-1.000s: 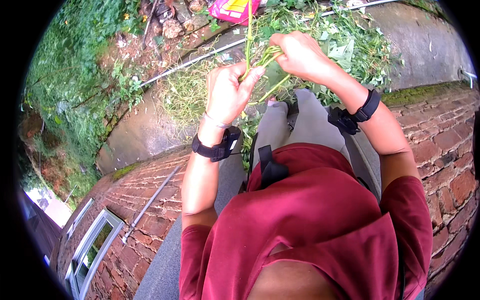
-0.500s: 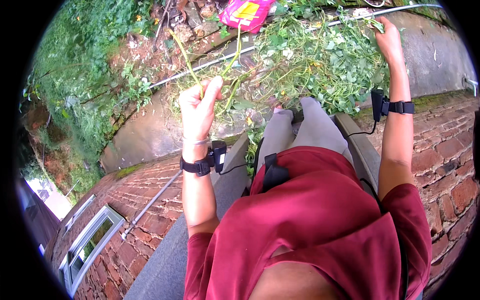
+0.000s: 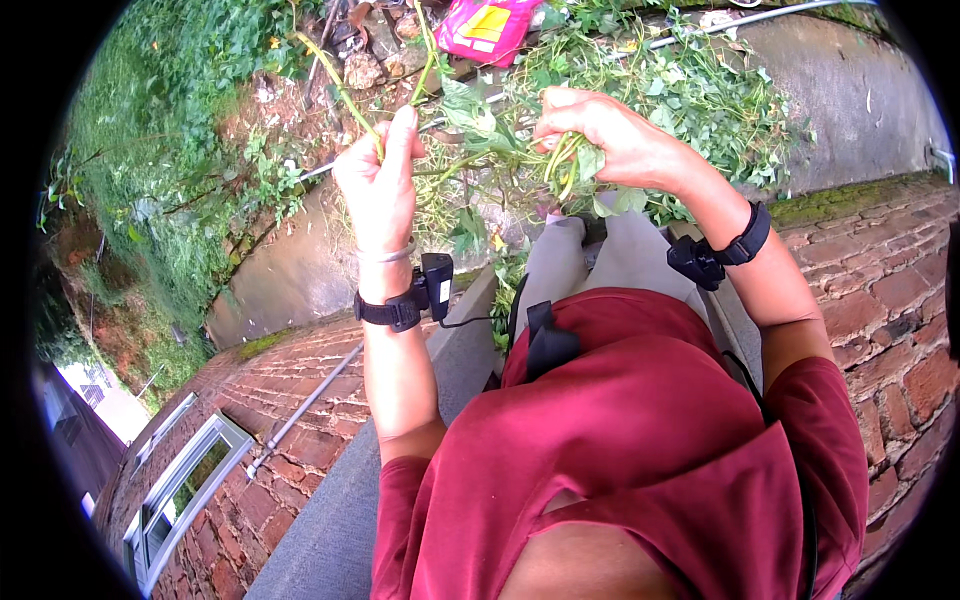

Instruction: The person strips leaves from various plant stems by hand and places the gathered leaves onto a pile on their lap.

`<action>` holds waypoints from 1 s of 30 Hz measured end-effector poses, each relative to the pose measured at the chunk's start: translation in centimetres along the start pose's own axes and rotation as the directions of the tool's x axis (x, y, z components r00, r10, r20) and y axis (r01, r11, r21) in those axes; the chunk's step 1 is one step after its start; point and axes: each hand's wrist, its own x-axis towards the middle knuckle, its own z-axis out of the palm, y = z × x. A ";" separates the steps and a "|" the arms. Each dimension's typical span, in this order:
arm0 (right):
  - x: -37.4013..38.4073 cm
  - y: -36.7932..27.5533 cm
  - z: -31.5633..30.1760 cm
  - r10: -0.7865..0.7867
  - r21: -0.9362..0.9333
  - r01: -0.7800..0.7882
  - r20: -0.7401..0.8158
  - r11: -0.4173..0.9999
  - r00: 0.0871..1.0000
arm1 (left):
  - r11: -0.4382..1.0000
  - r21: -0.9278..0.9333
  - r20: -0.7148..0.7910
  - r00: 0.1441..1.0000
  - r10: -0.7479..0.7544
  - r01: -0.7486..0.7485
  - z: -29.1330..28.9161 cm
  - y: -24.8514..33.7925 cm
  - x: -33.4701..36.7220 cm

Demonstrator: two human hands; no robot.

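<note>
My left hand [image 3: 378, 190] is closed round a thick green vine stem [image 3: 340, 88], its thumb pressed against the fingers. Two ends of stem stick out beyond that fist, spread in a V. Closer to the middle, my right hand [image 3: 605, 135] is closed on several thin green leaf stalks [image 3: 567, 160], whose ends hang below the fingers with a leaf or two. Leafy vine runs through the space between both hands. Beneath and beyond them lies a heap of cut leafy vines [image 3: 690, 105]. How the fingertips of my right hand grip the stalks is partly hidden.
A bright pink bag [image 3: 487, 30] with a yellow patch lies beyond the heap. A thin grey pipe [image 3: 765, 17] crosses the concrete strip [image 3: 850, 100]. Brick wall [image 3: 290, 400] stands on both sides of me, and undergrowth [image 3: 150, 190] covers the ground at far left.
My right hand has come in from the far right to beside my left hand, now with stalks in it. My left hand has shifted slightly left and away from me, still holding its stem.
</note>
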 end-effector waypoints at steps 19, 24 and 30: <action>-2.2 -2.4 3.2 -0.119 0.036 0.117 0.086 0.993 0.989 | 0.993 0.101 -0.021 0.997 0.070 -0.068 2.9 1.6 -1.8; -1.5 -3.4 3.6 0.241 -0.286 -0.283 -0.175 0.915 0.955 | 0.995 0.096 0.068 0.997 -0.028 0.021 4.4 1.5 -4.1; -0.5 4.2 -2.6 0.316 -0.164 -0.561 -0.684 0.811 0.657 | 0.997 -0.016 0.048 0.997 -0.069 0.070 3.9 3.0 -6.2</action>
